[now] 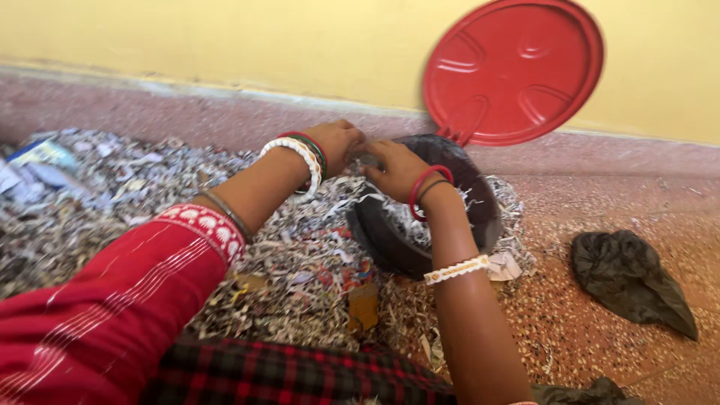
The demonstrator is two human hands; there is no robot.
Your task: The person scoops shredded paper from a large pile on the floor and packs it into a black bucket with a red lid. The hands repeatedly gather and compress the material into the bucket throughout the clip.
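Both hands meet over the far rim of a dark bin [390, 240] lying on the floor [600, 315]. The left hand [337, 144] and right hand [394, 166] pinch a clump of shredded paper [369, 159] together. A red lid [514, 71] stands open against the wall.

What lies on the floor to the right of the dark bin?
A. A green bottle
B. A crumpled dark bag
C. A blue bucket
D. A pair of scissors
B: a crumpled dark bag lies alone on the speckled floor, right of the bin that both hands work over; no bucket, scissors or bottle shows there.
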